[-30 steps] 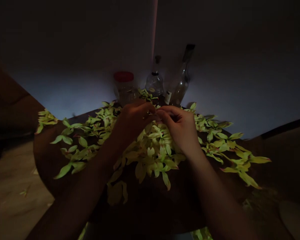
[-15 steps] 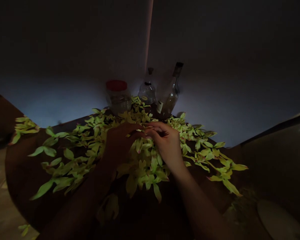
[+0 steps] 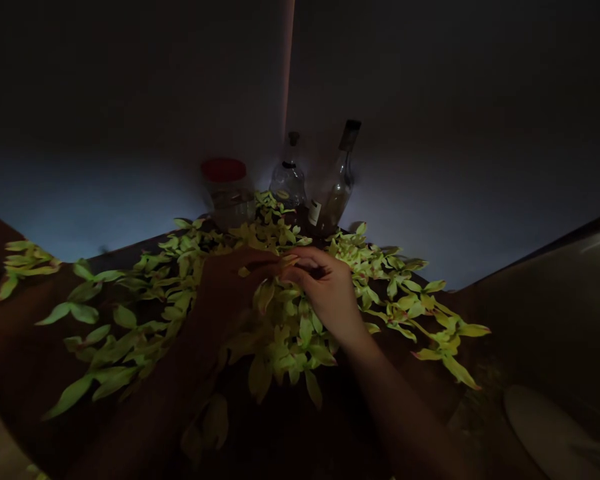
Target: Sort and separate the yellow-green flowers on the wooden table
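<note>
Yellow-green leaf sprigs (image 3: 305, 330), some with pinkish tips, lie heaped across a dark round table (image 3: 25, 340). Over the middle of the heap my two hands meet at the fingertips. My left hand (image 3: 235, 283) is in deep shadow, its fingers closed on a leaf sprig (image 3: 264, 297) that hangs beneath them. My right hand (image 3: 327, 287) pinches part of the same sprig between thumb and forefinger, with a small yellowish piece showing there. Shadow hides exactly where the left fingers grip.
Behind the heap, in the wall corner, stand a red-lidded clear jar (image 3: 227, 200), a stoppered glass bottle (image 3: 287, 183) and a tall tilted bottle (image 3: 337, 193) with a pale label. A pale rounded object (image 3: 545, 427) sits low at right. Sprigs overhang the table's left edge.
The view has shifted slightly, so the jar, bottles and table sit further left. My hands stay together; the sprig under my left fingers now hangs lower and shows more.
</note>
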The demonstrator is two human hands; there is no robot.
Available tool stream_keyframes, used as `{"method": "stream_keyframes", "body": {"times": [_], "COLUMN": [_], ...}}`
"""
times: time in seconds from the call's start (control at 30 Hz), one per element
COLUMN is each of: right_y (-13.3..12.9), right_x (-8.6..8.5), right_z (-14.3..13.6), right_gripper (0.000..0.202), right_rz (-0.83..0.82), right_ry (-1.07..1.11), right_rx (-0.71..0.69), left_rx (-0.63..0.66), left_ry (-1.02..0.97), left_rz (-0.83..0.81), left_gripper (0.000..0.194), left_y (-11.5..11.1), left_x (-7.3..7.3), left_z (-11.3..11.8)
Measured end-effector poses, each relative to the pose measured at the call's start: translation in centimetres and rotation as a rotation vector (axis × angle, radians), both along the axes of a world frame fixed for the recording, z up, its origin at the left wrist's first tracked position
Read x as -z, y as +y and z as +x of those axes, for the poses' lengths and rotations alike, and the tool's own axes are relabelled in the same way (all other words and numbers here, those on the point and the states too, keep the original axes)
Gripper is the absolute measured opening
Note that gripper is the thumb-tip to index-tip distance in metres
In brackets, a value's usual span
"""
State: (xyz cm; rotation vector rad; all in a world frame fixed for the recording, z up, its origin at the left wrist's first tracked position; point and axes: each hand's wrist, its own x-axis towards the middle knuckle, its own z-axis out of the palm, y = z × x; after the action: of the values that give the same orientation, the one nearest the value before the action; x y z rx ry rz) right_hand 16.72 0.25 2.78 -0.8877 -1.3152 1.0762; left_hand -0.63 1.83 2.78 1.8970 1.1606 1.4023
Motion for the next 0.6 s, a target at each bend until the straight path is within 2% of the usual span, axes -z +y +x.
{"method": "stream_keyframes", "body": {"times": [0.1,0.2,0.27,0.4,0.6], "right_y": [0.0,0.1,0.1,0.1,0.0], "right_x": [0.0,-0.1,-0.2,0.1,0.1], "right_z": [-0.1,-0.2,-0.4,-0.5,-0.7], "right_gripper": [0.016,0.014,0.014,0.015,0.013], "right_rz": [-0.028,-0.097,-0.131,-0.151,-0.16], "right_ry": [0.025,0.075,0.096,0.104,0.073], "right_rx": [0.019,0.05,0.06,0.054,0.062], "left_rx": [-0.052,-0.132,-0.165,-0.228,-0.257], "left_ry": [0.101,0.265,0.395,0.548,0.518], "left_rz": [0.127,0.431,0.57,0.605,0.669], "left_gripper": [0.008,0.005,0.004,0.012,0.012], "left_y": [-0.1,-0.2,-0.4,-0.9,-1.0], "left_x": [0.1,0.3,0.4,0.3,0.3], "left_z": [0.1,0.4,0.6,0.9,0.9]}}
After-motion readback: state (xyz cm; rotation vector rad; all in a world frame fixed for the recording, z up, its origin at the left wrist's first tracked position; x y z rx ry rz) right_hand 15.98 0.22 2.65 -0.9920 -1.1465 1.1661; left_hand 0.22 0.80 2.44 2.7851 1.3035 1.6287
